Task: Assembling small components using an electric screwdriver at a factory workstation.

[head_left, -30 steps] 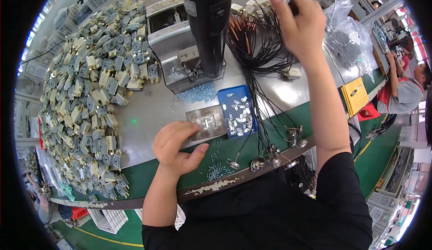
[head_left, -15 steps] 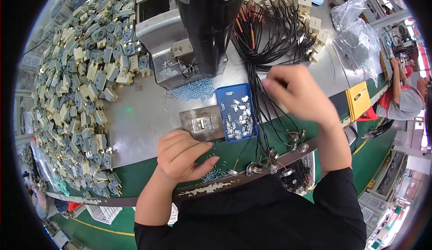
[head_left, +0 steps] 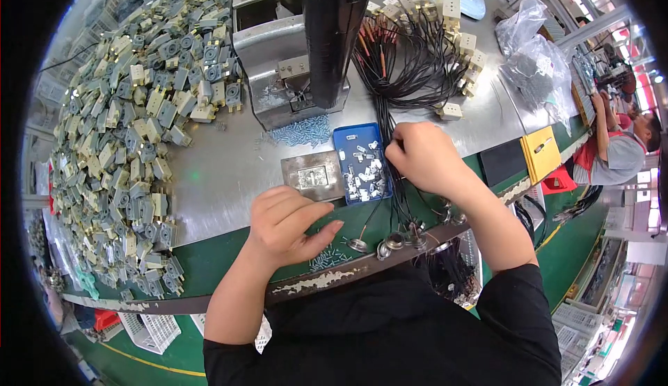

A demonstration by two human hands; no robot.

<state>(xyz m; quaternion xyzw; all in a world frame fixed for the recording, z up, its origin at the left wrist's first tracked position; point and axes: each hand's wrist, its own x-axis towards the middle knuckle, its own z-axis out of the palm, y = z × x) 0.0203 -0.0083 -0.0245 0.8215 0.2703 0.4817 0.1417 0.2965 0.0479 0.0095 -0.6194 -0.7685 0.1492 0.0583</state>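
1. Left hand: half-curled, thumb spread well clear of index finger, gap between them bare. Palm side hidden. Fingers pointing right, just below near edge of metal plate.
2. Right hand: fingers bent down, knuckles up, over black cables just beside right wall of blue tray. Fingertips hidden; can't tell if gripping anything.
3. Cables: long axis running toward bench edge, bunched right of tray. Far ends fanning out to cream connectors; near ends at round metal parts.
4. Tray: between plate and cables, long axis running away from wearer, far end leaning slightly left. Small silvery clips inside, lying at mixed angles, mostly toward near half.
5. Plate: flat on bench, long axis side to side, right end near tray. Rectangular recess in it, same long axis.
6. Beyond plate: blue pins heaped at foot of metal press. Far left: big pile of grey-and-cream plug parts.
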